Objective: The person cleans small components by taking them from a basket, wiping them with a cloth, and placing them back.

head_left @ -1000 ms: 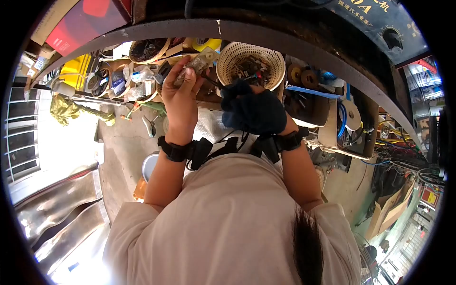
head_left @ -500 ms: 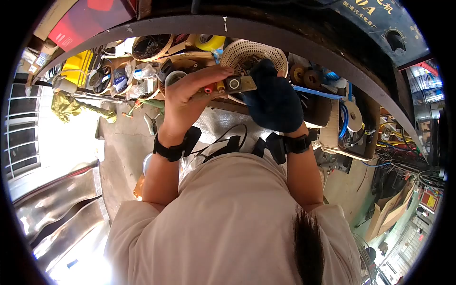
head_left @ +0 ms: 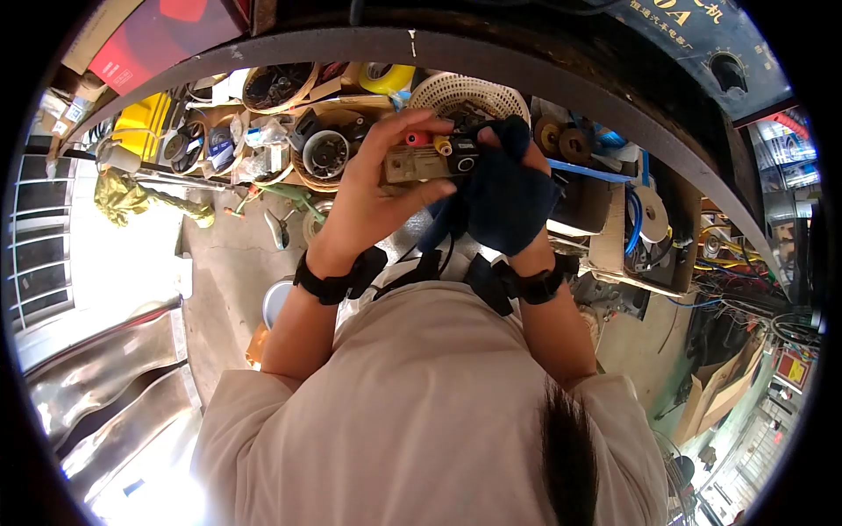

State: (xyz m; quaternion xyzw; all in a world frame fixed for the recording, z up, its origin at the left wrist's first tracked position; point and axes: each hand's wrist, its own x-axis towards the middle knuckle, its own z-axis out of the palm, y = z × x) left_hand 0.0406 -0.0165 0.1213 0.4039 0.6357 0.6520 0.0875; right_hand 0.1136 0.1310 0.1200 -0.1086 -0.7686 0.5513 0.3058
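Observation:
A worn beige block [head_left: 417,165] with a red and a yellow fitting and a black right end lies between my hands, above the parts. My left hand [head_left: 375,188] is curved around its left side, fingers along the top and thumb below. Dark blue cloth [head_left: 513,206] covers much of my right hand [head_left: 533,159], whose bare fingers show at its upper edge. The cloth is bunched in that hand, against the block's black end. The contact there is partly hidden.
Behind the block is a cream perforated basket [head_left: 474,90] of small parts. A round metal container [head_left: 325,154] sits left, and a yellow tape roll [head_left: 386,77] farther back. Cardboard boxes [head_left: 605,241] are at right. A dark curved beam [head_left: 526,61] crosses above.
The block has turned from angled to roughly level, fittings now visible, and moved right. My left hand's thumb has come below it. The cloth-covered hand shifted right; the round container is now uncovered.

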